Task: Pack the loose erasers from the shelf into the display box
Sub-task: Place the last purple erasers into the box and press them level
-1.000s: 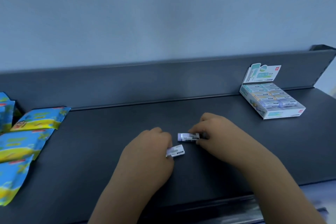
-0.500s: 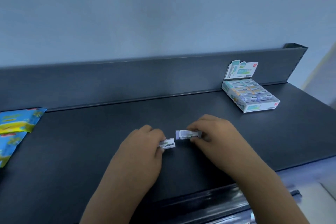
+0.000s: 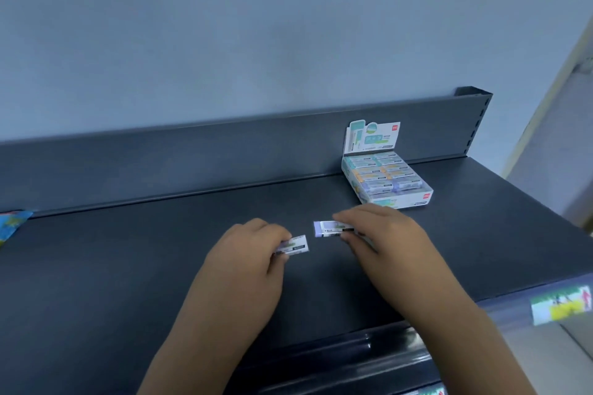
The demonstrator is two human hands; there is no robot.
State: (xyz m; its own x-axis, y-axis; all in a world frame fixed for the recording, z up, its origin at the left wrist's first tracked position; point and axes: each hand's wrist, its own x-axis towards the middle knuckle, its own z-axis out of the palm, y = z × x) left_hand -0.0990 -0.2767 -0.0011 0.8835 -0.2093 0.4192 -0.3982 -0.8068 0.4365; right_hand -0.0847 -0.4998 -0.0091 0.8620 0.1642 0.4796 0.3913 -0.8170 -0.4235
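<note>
- The left hand (image 3: 244, 253) covers the near end of the white-sleeved eraser (image 3: 296, 245); only the sleeve's far end sticks out past the fingertips.
- The right hand (image 3: 388, 234) hides the right end of the purple-tipped eraser (image 3: 330, 229); its purple end and barcode side show.
- The print on both sleeves is too small to read.
- Whether either eraser rests on the shelf (image 3: 128, 266) or is lifted just off it cannot be told.
- A blue packet (image 3: 12, 221) is cut off by the left edge, and the label (image 3: 560, 306) on the shelf's front rail is blurred.
- Left grip: fingers and thumb curl in and pinch the white-sleeved eraser.
- Right grip: fingers curl round the purple-tipped eraser and hold it by one end.
- The two erasers lie close together mid-shelf, apart, with a narrow gap between them.
- The display box (image 3: 398, 200) stands just behind the right hand, near the shelf's back panel, flap upright, with rows of erasers inside; whether a slot is free cannot be made out.
</note>
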